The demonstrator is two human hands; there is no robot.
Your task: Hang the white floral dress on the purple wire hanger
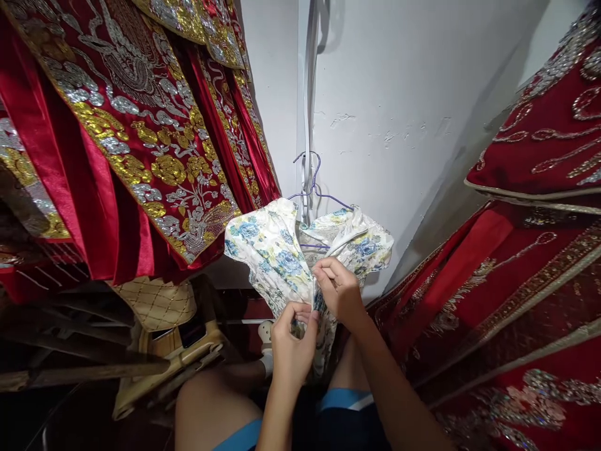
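Observation:
A white dress (275, 241) with blue and yellow flowers hangs in front of me on a purple wire hanger (315, 181). Its neckline lies open in a V, and the hanger's lower bar shows through it. My left hand (297, 329) pinches the front edge of the dress below the V. Slightly higher and to the right, my right hand (339, 289) pinches the same edge near the bottom of the V. Any zip or button between the fingertips is too small to make out. The lower part of the dress falls between my knees, partly hidden by my hands.
Red embroidered garments (169, 150) with gold and silver work hang at the left. More red beaded garments (516, 263) fill the right side. A bamboo chair (173, 363) with a quilted cushion (154, 304) stands at lower left. Behind the hanger is a white wall (399, 94).

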